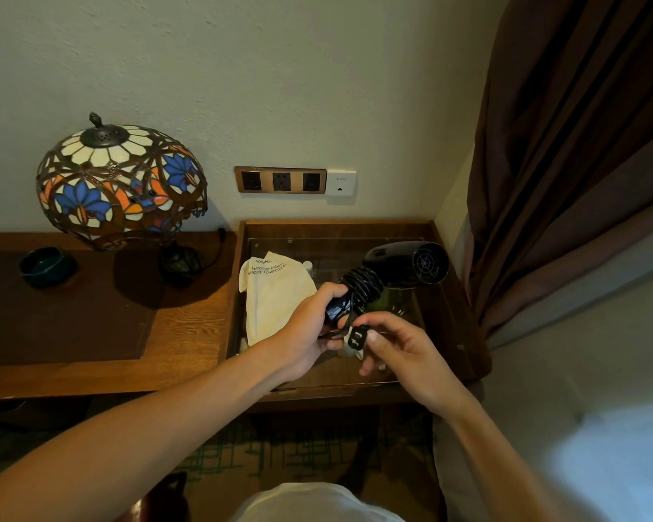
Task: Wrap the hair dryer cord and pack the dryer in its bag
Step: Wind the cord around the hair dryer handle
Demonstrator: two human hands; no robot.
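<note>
1. Head camera: a person's left hand (310,325) grips the handle of a black hair dryer (408,265), held above a glass-topped side table (442,325), its barrel pointing away toward the wall.
2. The cord (362,288) sits in tight coils round the handle; the right hand (400,344) pinches the plug (356,337) between thumb and fingertips, just below the left hand's knuckles.
3. The cream cloth bag (276,295) lies flat on the glass, just left of the dryer.
4. Likely risk: with the plug end loose, releasing it untucked could let the coils spring apart.
5. Bagging one-handed may snag the plug on the bag's mouth, whose opening cannot be seen.
6. A stained-glass lamp (121,182) stands on the desk nearby.
</note>
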